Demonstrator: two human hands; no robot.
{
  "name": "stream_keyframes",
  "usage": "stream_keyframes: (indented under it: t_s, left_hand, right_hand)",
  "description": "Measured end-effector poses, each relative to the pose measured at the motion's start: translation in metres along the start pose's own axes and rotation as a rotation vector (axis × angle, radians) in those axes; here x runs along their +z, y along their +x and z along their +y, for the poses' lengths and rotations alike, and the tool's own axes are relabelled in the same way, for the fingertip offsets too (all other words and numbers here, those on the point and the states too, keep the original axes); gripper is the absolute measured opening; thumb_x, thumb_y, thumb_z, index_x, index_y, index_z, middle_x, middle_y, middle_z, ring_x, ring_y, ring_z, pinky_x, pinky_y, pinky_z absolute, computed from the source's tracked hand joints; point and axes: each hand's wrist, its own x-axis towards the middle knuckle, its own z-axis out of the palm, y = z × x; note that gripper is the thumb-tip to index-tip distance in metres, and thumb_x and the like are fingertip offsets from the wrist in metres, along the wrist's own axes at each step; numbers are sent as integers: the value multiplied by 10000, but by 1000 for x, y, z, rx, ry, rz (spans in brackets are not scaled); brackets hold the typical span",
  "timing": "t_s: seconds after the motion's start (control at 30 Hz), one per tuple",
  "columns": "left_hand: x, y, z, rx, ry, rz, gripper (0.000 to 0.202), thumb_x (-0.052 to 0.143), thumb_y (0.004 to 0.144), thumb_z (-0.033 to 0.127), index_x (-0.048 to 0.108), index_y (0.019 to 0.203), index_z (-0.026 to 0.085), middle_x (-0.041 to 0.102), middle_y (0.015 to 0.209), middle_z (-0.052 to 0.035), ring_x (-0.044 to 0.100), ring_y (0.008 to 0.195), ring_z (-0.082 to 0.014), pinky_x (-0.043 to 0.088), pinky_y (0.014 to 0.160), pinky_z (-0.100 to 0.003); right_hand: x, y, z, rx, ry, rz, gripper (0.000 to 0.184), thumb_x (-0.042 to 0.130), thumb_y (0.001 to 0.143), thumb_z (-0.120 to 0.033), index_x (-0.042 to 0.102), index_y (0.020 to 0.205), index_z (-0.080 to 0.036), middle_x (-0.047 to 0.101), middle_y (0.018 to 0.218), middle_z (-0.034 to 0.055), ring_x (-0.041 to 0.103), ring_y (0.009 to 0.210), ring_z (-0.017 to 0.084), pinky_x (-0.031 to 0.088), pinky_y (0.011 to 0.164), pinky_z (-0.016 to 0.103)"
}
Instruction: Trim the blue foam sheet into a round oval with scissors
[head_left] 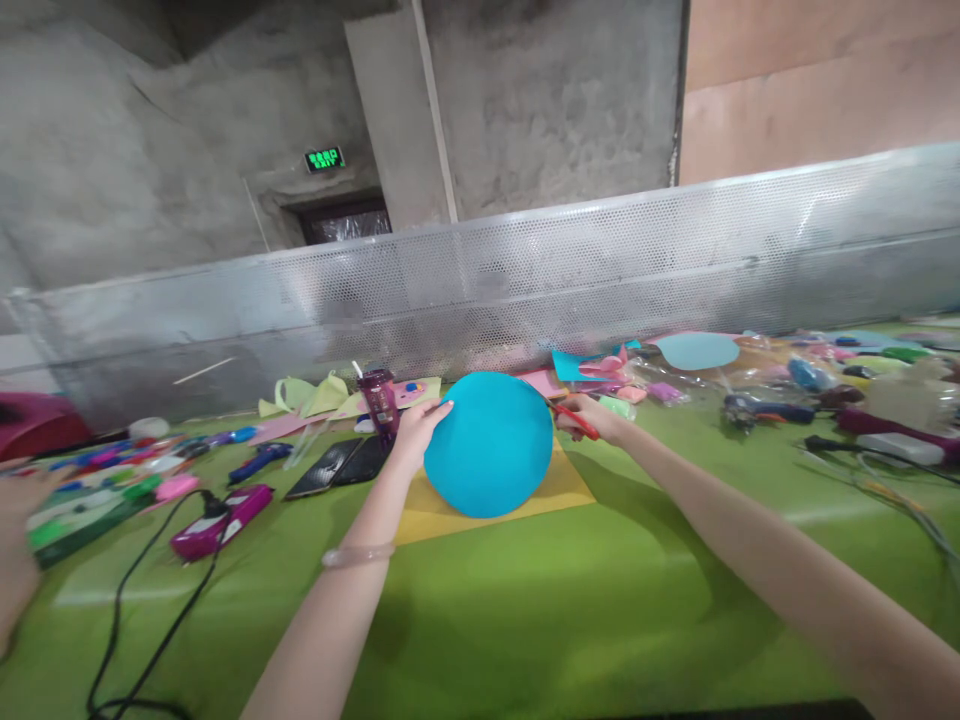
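A round sheet of blue paper (487, 445) is held up over the table, tilted toward me. My left hand (420, 430) pinches its left edge between thumb and fingers. At the paper's right edge, my right hand (581, 418) is closed around red-handled scissors (579, 422); the blades are mostly hidden by the blue paper. Beneath lies a yellow sheet of paper (570, 490), flat on the green tabletop (487, 620).
A purple cup with a straw (379, 400) and a dark phone (322, 470) sit left of the paper. Further left are a magenta power strip (221, 522) with a black cable and another person's arm (15, 550). Craft scraps, a glue gun (769, 410) and cables lie right. A perforated metal panel (525, 280) stands behind.
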Motion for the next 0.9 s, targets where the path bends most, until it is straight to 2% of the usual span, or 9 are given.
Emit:
stream_keyframes:
  t_s: [0.9]
  left_hand:
    - [0,-2,3,-30,-38,-23,412,702,541,451,688,835,163,685,841,-65,594,860,-239,446,764,-334]
  right_hand:
    - [-1,2,5,-33,-38,-9,159,476,628,-266,393,525,-179,386,464,-35,402,411,76,325,412,209]
